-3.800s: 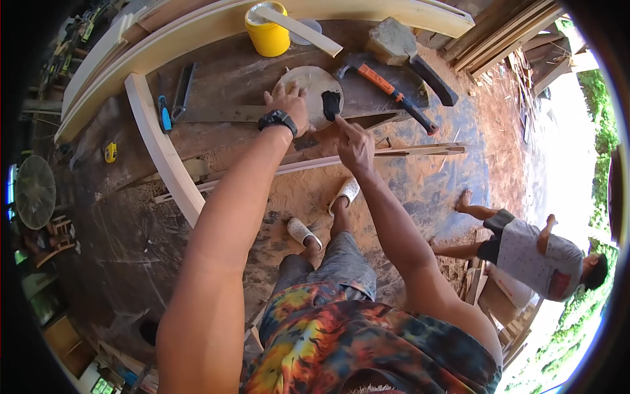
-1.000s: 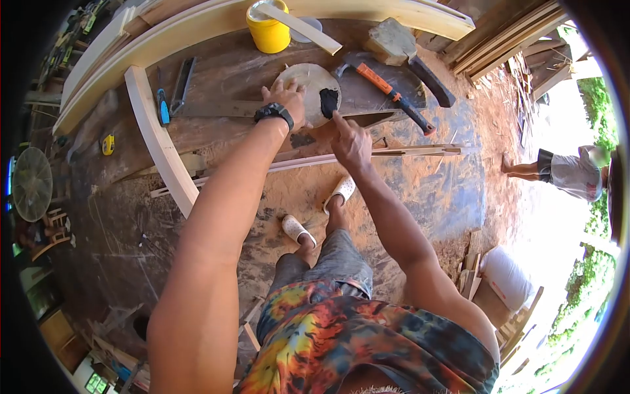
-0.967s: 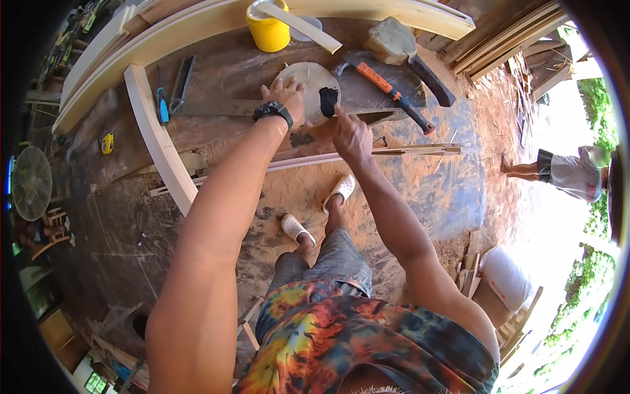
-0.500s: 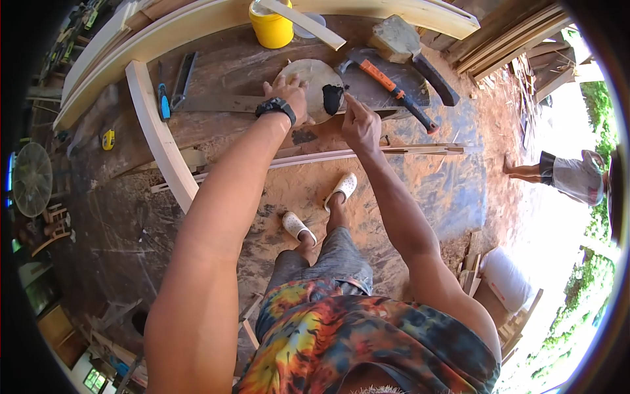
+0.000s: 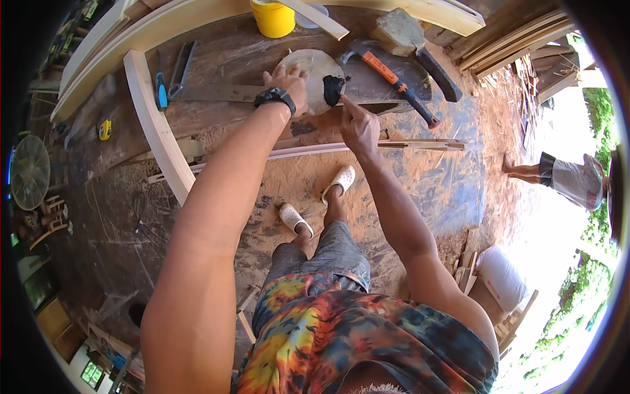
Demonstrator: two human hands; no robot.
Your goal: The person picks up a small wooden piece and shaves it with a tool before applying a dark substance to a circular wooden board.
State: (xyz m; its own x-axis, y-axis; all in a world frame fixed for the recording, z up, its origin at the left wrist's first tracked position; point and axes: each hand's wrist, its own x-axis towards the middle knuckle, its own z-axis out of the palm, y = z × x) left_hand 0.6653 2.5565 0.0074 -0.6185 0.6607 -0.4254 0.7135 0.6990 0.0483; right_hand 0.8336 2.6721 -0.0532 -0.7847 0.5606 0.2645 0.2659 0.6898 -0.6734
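A pale round wooden disc (image 5: 307, 60) lies on the workbench with a patch of black, paste-like material (image 5: 333, 90) on its right side. My left hand (image 5: 289, 87), with a dark watch on the wrist, rests on the disc's left part, fingers spread. At the lower edge of the black patch is the index fingertip of my right hand (image 5: 360, 127). Its other fingers are curled in, and anything inside them is hidden. Just right of the disc lies a hammer (image 5: 387, 73) with an orange and black handle.
Around the bench are a yellow tub (image 5: 272, 20), a wooden mallet (image 5: 400, 33) with a dark handle, a blue-handled tool (image 5: 161, 92), a tape measure (image 5: 105, 130) and a long pale board (image 5: 157, 125). Thin strips (image 5: 308, 150) lie along the near edge. Another person (image 5: 571, 178) stands outside at right.
The view has shifted slightly, so the bench items sit a little higher. My right fingertip is now at the black patch's lower edge. My left hand stays on the disc.
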